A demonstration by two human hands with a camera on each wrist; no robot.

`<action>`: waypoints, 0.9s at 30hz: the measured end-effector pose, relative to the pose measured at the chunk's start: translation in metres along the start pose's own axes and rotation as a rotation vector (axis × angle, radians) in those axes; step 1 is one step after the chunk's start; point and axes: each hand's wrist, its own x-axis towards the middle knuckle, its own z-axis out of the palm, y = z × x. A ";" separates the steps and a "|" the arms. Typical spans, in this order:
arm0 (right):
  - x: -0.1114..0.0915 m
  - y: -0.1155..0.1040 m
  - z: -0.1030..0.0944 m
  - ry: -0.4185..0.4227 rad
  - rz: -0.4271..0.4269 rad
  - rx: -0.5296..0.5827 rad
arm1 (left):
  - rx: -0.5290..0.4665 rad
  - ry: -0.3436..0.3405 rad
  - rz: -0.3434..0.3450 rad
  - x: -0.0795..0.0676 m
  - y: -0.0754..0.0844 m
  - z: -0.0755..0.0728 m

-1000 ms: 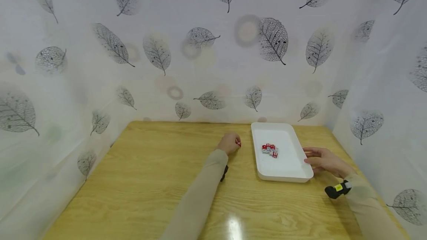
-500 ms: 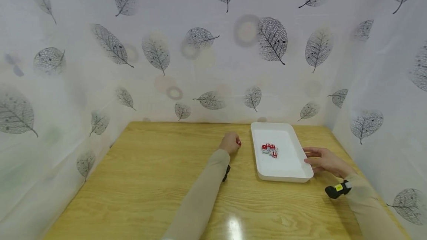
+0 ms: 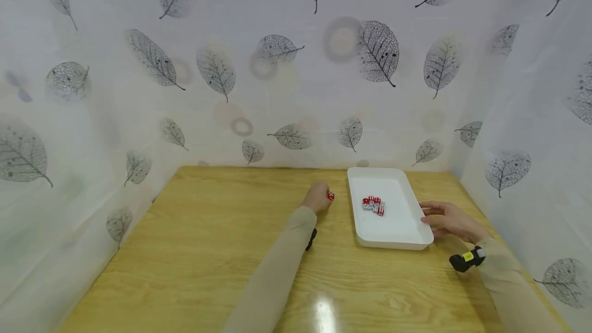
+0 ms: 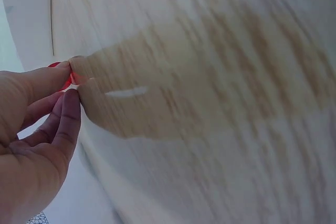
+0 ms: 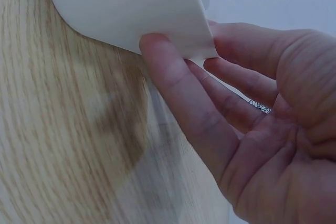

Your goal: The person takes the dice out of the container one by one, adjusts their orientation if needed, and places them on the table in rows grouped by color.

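Left of the tray, my left hand (image 3: 316, 197) pinches a red die (image 3: 330, 196) with white markings, low over the wooden table. In the left wrist view, the left hand's thumb and fingertips close around the red die (image 4: 67, 80), which they partly cover. My right hand (image 3: 455, 221) is at the right side of the white tray (image 3: 407, 230), its fingers fairly straight and touching the outer wall. Seen from the right wrist, a fingertip rests on the tray's wall (image 5: 126, 9). A cluster of red and white dice (image 3: 373, 205) lies inside the tray, left of its middle.
The light wooden table (image 3: 208, 240) reaches back to a pale curtain (image 3: 305, 91) printed with leaves, which also hangs at both sides. Black wrist cameras sit on both sleeves. Table surface extends left of the tray and in front of it.
The red die has turned slightly in my left fingers, while that hand stays in nearly the same place. My right hand, the tray and the dice inside have not visibly moved.
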 end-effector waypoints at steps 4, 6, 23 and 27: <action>0.001 0.000 0.000 0.005 -0.003 0.010 | -0.003 -0.005 0.003 -0.002 -0.001 -0.003; 0.002 0.001 0.000 0.004 0.000 0.013 | 0.006 -0.001 0.015 -0.004 -0.001 -0.004; 0.002 0.002 -0.001 0.028 0.029 0.018 | 0.029 0.135 0.061 -0.016 0.010 -0.009; 0.001 0.001 0.000 0.029 0.034 0.011 | 0.045 0.184 0.065 -0.017 0.018 -0.008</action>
